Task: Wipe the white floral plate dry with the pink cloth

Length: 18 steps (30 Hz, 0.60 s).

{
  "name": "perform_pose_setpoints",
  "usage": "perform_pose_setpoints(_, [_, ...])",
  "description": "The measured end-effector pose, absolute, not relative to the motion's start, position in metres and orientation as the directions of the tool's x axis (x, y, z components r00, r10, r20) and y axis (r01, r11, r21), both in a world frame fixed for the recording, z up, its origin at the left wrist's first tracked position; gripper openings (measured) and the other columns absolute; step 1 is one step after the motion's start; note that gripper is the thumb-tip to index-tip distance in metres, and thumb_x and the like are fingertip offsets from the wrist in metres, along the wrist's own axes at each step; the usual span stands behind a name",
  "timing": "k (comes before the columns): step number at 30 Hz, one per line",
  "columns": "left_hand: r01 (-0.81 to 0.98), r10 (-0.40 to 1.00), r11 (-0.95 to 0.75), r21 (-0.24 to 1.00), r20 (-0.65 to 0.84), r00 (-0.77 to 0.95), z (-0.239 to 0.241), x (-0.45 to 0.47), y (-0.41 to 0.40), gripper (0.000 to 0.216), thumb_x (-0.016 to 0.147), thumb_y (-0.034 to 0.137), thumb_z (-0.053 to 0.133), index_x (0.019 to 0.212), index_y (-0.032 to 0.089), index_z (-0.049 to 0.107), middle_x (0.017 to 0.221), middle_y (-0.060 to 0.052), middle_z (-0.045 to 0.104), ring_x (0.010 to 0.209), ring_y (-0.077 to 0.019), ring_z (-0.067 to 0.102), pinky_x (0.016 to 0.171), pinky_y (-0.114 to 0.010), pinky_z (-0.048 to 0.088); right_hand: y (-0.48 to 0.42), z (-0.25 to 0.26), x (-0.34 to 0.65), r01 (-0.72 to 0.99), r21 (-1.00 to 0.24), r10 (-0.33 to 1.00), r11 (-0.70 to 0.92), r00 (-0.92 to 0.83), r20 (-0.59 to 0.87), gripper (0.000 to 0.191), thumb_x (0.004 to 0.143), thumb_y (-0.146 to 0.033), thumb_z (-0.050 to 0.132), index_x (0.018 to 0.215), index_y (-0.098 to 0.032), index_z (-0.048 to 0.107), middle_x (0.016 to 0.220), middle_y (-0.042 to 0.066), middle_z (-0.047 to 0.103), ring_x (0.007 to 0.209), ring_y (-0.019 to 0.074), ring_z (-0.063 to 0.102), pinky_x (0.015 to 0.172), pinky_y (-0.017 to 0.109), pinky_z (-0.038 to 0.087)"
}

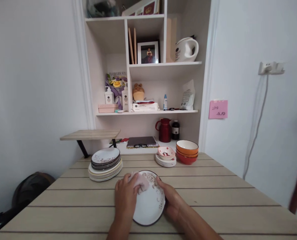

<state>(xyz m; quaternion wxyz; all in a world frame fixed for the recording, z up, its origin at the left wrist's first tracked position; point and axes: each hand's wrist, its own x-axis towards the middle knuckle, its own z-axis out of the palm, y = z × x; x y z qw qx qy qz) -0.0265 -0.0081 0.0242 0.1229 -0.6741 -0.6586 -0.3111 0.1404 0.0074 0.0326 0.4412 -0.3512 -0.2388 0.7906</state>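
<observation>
A white plate (149, 206) with a dark rim and a brown floral pattern is tilted up over the table in front of me. My right hand (172, 200) grips it by the right edge, thumb on the face and fingers behind. Against the upper left of the plate's face, my left hand (127, 191) presses a pale pink cloth (141, 183), its fingers closed over it. To the left stands a stack of plates (105, 165), dark-rimmed floral ones on top of larger white ones.
Small white dishes (165, 161) sit under a patterned square bowl (166, 152); orange and red bowls (187, 151) are stacked beside them. Behind is a shelf unit (148, 113) with a red jug (164, 130). A small raised wooden shelf (90, 134) stands at the back left of the table (213, 200).
</observation>
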Motion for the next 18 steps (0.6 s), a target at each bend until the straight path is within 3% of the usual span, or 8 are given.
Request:
perform_pose_setpoints(3, [0.959, 0.852, -0.063, 0.277, 0.516, -0.093, 0.023, -0.031, -0.008, 0.046, 0.085, 0.014, 0.055, 0.128, 0.030, 0.059, 0.116, -0.006, 0.064, 0.103, -0.0213, 0.059, 0.094, -0.036, 0.042, 0.012, 0.031, 0.146, -0.562, -0.664, 0.868, -0.494, -0.354, -0.347, 0.043, 0.084, -0.044, 0.061, 0.105, -0.007, 0.066, 0.082, 0.015, 0.077, 0.080, 0.0247, 0.072, 0.087, 0.038, 0.052])
perform_pose_setpoints(7, [0.931, 0.843, -0.182, 0.316, 0.538, -0.018, 0.019, -0.022, -0.007, 0.047, 0.084, 0.011, 0.053, 0.127, 0.029, 0.059, 0.129, -0.006, 0.057, 0.116, -0.0204, 0.054, 0.099, -0.032, 0.042, 0.022, 0.028, 0.157, -0.606, -0.657, 0.894, -0.449, -0.311, -0.324, 0.045, 0.084, -0.045, 0.061, 0.111, -0.009, 0.065, 0.087, 0.015, 0.077, 0.085, 0.0264, 0.072, 0.088, 0.041, 0.051])
perform_pose_setpoints(11, [0.888, 0.796, -0.330, 0.319, 0.599, 0.081, 0.015, -0.014, -0.006, 0.050, 0.081, 0.010, 0.057, 0.126, 0.030, 0.060, 0.131, -0.005, 0.055, 0.123, -0.0219, 0.049, 0.104, -0.038, 0.042, 0.027, 0.028, 0.164, -0.613, -0.642, 0.887, -0.461, -0.323, -0.329, 0.049, 0.084, -0.049, 0.059, 0.116, -0.012, 0.063, 0.090, 0.014, 0.077, 0.087, 0.0280, 0.072, 0.089, 0.045, 0.051])
perform_pose_setpoints(18, [0.854, 0.717, -0.449, 0.264, 0.677, 0.168, 0.019, -0.012, -0.007, 0.060, 0.076, 0.003, 0.061, 0.128, 0.033, 0.058, 0.135, -0.006, 0.054, 0.126, -0.0239, 0.049, 0.105, -0.046, 0.044, 0.018, 0.033, 0.159, -0.599, -0.654, 0.885, -0.462, -0.367, -0.288, 0.051, 0.084, -0.050, 0.059, 0.114, -0.009, 0.064, 0.092, 0.016, 0.077, 0.086, 0.0281, 0.071, 0.088, 0.044, 0.051])
